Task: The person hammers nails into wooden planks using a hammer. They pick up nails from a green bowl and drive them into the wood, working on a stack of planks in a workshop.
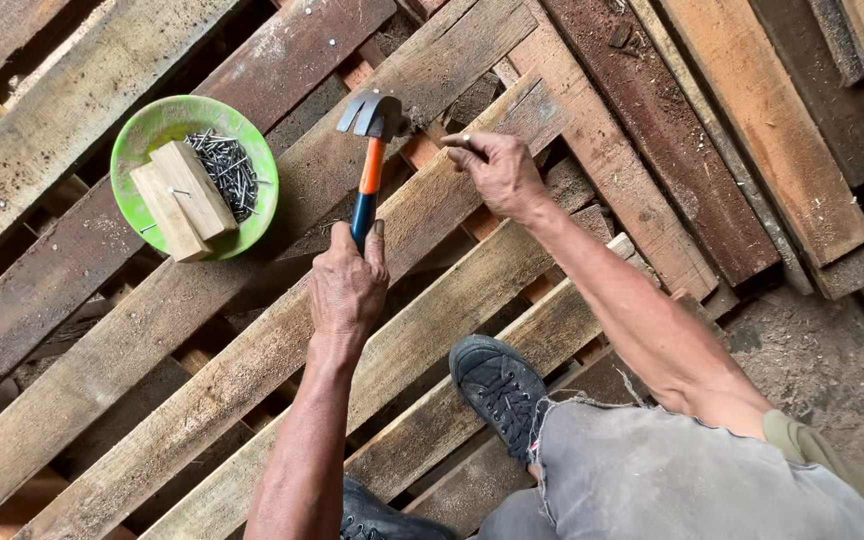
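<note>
Left of my hammer (372,150): green bowl (192,175) of nails with two wood blocks. Left hand (348,285) grips the handle; right hand (497,170) pinches a nail on the plank (252,340).

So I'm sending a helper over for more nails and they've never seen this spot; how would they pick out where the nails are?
Start at the slatted wooden pallet the person squats on. At its upper left sits a round bright-green bowl, left of the hammer in the left hand. Grey nails are heaped inside beside two pale wood blocks; nothing else there is green.

Left hand (347,285) grips a claw hammer (372,150) — right hand (497,170) pinches a nail (464,140) on the plank (252,350).
</note>
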